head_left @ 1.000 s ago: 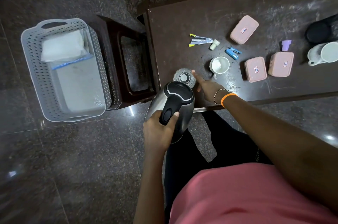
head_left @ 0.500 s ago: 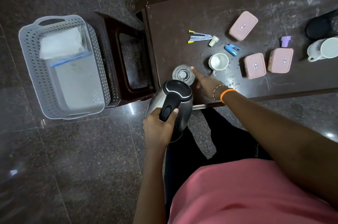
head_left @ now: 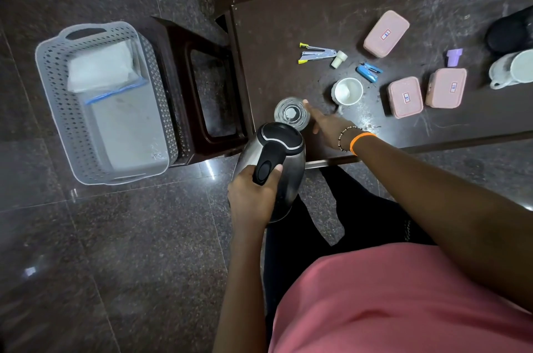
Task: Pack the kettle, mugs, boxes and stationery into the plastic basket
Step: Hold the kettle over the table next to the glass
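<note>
Holding: left hand (head_left: pixel 250 197) grips the steel kettle (head_left: pixel 274 171) by its black handle, off the table's near edge.
Basket: grey plastic basket (head_left: pixel 57 110) on the floor, far left.
Right hand (head_left: pixel 324 123): fingers extended, touching the clear glass (head_left: pixel 292 114) on the table (head_left: pixel 288 21).
</note>
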Demonstrator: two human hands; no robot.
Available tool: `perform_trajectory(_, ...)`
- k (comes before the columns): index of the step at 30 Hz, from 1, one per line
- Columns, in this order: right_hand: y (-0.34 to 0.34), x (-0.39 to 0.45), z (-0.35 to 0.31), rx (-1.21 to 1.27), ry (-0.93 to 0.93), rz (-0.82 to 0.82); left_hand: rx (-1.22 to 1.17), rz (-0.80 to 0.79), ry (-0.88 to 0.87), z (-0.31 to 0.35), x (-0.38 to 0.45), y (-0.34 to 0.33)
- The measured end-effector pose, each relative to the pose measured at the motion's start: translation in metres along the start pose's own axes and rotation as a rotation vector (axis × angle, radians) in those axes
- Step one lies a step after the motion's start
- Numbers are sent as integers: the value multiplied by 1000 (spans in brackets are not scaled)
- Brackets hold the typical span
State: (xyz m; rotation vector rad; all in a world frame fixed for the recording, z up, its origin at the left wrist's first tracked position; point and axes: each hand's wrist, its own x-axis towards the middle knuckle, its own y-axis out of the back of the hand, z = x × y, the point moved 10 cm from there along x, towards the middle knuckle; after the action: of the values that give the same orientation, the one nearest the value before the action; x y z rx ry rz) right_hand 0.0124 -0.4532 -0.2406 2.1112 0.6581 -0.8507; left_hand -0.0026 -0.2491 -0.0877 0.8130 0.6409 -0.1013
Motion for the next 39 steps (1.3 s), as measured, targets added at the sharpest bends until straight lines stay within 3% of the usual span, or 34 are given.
perform_trajectory(39,-5,6,3,46,-18,-3,40,-31,60,10,-4,-6)
